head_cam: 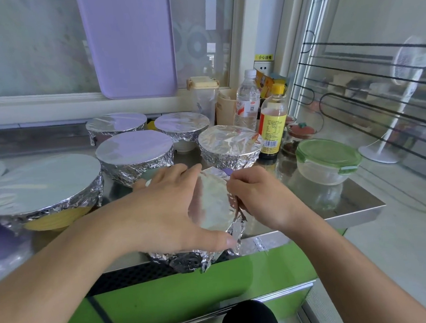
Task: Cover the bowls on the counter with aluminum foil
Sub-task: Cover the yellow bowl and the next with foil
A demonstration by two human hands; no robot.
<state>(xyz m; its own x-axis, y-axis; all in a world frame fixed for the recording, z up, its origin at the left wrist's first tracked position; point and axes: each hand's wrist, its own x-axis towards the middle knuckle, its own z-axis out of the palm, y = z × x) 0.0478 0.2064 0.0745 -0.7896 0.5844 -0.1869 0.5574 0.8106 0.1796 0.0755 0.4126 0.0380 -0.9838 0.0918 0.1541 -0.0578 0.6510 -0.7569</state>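
Now left hand (165,209) fingers spread flat on upright foil-covered bowl (213,206); right hand (256,196) pinching foil edge

Desk (334,204): brushed steel, glossy, mirrors the containers. Foil (215,203) on near bowl: shiny metal, smooth on top, crumpled rough at the sides. Same finish on the foil-covered bowl (135,151) behind. Yellow bowl (56,219): ribbed, matt. Lidded container (328,163): clear glossy body, green plastic lid. Water bottle (247,104): clear thin plastic. Cutting board (129,41): matt lilac plastic. Cabinet front (190,295): glossy green.
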